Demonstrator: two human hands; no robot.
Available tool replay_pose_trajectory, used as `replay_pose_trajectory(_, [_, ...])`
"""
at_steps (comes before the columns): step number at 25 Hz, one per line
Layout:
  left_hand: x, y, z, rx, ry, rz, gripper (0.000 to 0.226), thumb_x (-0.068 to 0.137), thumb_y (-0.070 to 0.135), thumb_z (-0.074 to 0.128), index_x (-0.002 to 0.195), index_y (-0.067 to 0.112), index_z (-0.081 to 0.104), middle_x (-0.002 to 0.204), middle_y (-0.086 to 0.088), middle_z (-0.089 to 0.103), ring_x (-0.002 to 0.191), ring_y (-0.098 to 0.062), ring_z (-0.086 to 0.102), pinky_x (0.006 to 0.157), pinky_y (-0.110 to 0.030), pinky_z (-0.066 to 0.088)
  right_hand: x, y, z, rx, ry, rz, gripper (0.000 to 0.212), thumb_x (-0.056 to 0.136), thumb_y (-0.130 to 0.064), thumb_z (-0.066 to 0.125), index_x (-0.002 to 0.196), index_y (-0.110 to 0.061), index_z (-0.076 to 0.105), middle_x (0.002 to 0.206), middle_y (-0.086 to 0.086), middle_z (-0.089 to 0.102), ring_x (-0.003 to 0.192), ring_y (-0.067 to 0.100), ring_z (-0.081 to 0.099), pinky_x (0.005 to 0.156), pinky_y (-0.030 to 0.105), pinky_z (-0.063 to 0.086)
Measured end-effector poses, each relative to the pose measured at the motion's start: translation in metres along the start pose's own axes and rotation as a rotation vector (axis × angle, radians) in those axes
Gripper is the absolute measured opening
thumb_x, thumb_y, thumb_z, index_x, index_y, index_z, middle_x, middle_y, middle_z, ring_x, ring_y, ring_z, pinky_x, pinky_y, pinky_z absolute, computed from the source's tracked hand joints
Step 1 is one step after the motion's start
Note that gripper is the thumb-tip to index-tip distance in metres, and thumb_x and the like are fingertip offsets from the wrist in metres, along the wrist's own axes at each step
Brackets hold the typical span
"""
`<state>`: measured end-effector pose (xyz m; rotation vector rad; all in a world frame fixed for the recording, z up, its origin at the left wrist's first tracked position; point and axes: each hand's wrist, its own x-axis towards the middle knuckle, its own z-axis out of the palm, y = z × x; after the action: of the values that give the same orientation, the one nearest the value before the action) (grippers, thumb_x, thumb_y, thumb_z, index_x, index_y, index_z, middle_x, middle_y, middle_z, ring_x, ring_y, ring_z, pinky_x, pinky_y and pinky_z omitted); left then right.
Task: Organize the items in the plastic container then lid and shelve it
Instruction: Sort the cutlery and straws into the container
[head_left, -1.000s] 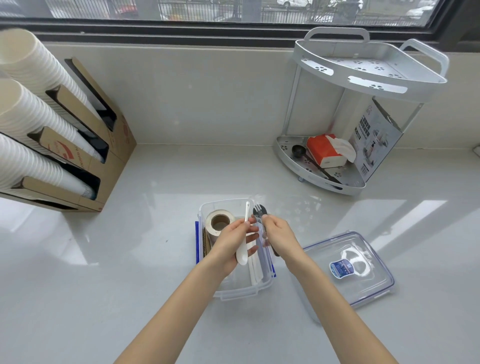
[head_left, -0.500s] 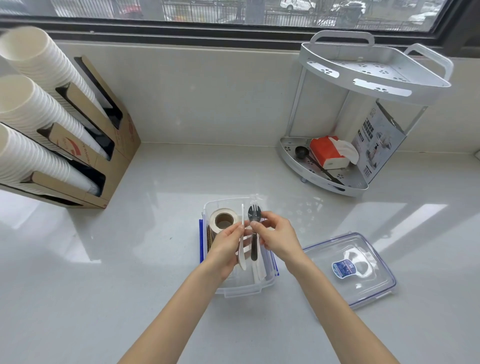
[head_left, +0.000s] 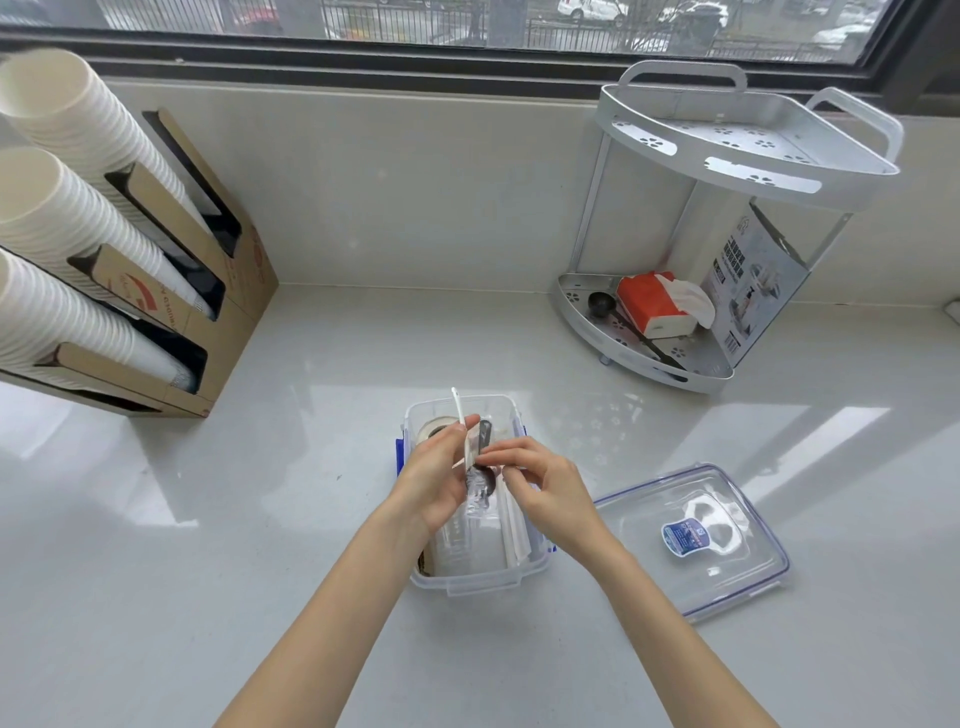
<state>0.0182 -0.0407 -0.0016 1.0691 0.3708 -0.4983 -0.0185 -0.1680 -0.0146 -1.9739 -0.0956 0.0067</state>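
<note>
A clear plastic container (head_left: 480, 579) with blue clips sits on the counter in front of me. Inside it are a tape roll (head_left: 430, 429), mostly hidden by my hand, and white wrapped straws (head_left: 511, 525). My left hand (head_left: 434, 480) is above the container, shut on a white plastic spoon (head_left: 458, 406) whose handle points up. My right hand (head_left: 545, 488) pinches a black wrapped fork (head_left: 480, 488) right beside the left hand. The clear lid (head_left: 727, 566) with a blue label lies flat to the right of the container.
A two-tier white corner rack (head_left: 748, 171) stands at the back right, holding a red tissue pack (head_left: 649, 304), a black scoop and a printed box. A cardboard dispenser with stacked paper cups (head_left: 78, 223) is at the left. A window runs along the back.
The black fork has turned from head-up to head-down between my hands. Both hands stayed together over the container. The camera shifted slightly.
</note>
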Motion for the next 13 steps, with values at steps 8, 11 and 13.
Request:
replay_pose_trajectory(8, [-0.002,-0.007,0.004,-0.014,-0.027,0.037,0.018,0.089,0.002,0.050,0.093,0.014,0.063,0.064,0.005,0.069,0.053,-0.007,0.066,0.049,-0.020,0.056,0.003,-0.005,0.006,-0.040,0.052,0.206,0.015,0.082,-0.022,0.065,0.095,-0.016,0.062,0.096,-0.004,0.053,0.098,0.012,0.058,0.074,0.014,0.045])
replay_pose_trajectory(11, [-0.004,-0.004,0.007,0.038,-0.052,0.064,0.027,0.088,-0.005,0.046,0.106,0.010,0.060,0.077,0.002,0.069,0.058,-0.007,0.069,0.051,-0.019,0.055,0.009,-0.011,0.009,-0.185,0.072,0.222,0.021,0.085,-0.028,0.061,0.096,-0.010,0.061,0.090,-0.005,0.053,0.097,0.015,0.055,0.079,0.020,0.040])
replay_pose_trajectory(13, [-0.005,0.000,0.008,0.071,-0.057,0.074,0.039,0.087,-0.012,0.042,0.118,0.008,0.053,0.100,-0.003,0.064,0.070,-0.010,0.068,0.054,-0.019,0.056,0.014,-0.017,0.011,-0.231,0.067,0.246,0.023,0.085,-0.026,0.058,0.099,-0.008,0.061,0.088,-0.003,0.055,0.094,0.019,0.058,0.083,0.028,0.045])
